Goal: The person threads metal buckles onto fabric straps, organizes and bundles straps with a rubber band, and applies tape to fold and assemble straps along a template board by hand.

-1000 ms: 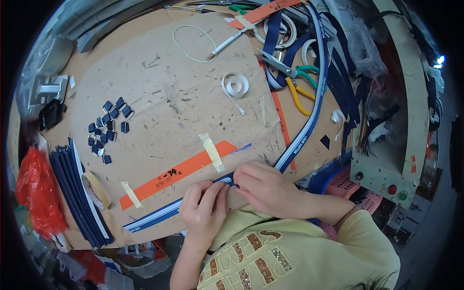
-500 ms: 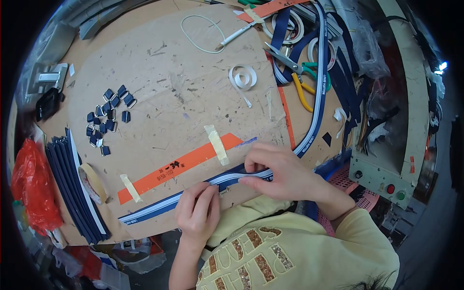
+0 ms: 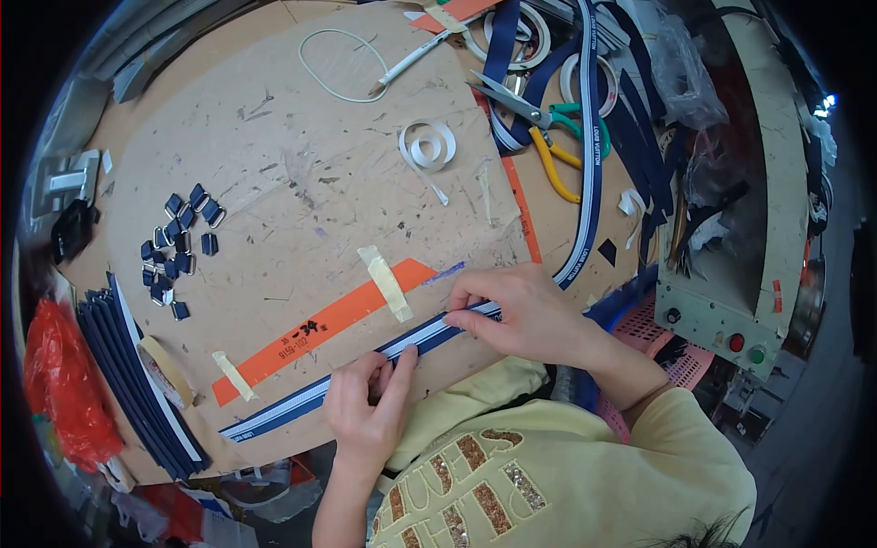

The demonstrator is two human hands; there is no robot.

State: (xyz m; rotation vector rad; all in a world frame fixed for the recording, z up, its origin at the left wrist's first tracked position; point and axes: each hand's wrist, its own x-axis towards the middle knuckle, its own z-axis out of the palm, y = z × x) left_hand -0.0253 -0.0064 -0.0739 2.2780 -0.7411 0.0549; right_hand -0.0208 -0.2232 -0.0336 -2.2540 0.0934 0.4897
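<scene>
A long navy-and-white striped webbing strap [image 3: 290, 403] with white lettering lies along the near edge of the table, then curves up the right side to the top. My left hand [image 3: 365, 402] is at its lower middle stretch, closed about the near edge with fingertips on the strap. Further right, my right hand [image 3: 521, 315] pinches the same strap between thumb and fingers. Between the two hands the strap lies nearly straight. Just beyond it runs an orange paper strip [image 3: 274, 363], taped down and marked with handwritten numbers.
Small navy loops with metal rings [image 3: 183, 239] lie in a cluster at left. Dark strips [image 3: 137, 379] and a tape roll [image 3: 166, 373] are near the left edge. Scissors [image 3: 512, 99], yellow-handled pliers [image 3: 554, 169] and a coiled white ribbon [image 3: 427, 146] lie beyond. A machine [image 3: 717, 329] stands right.
The raised bulge in the strap between my hands has flattened out. My left hand's fingers have spread a little along the strap. The whole view has shifted slightly.
</scene>
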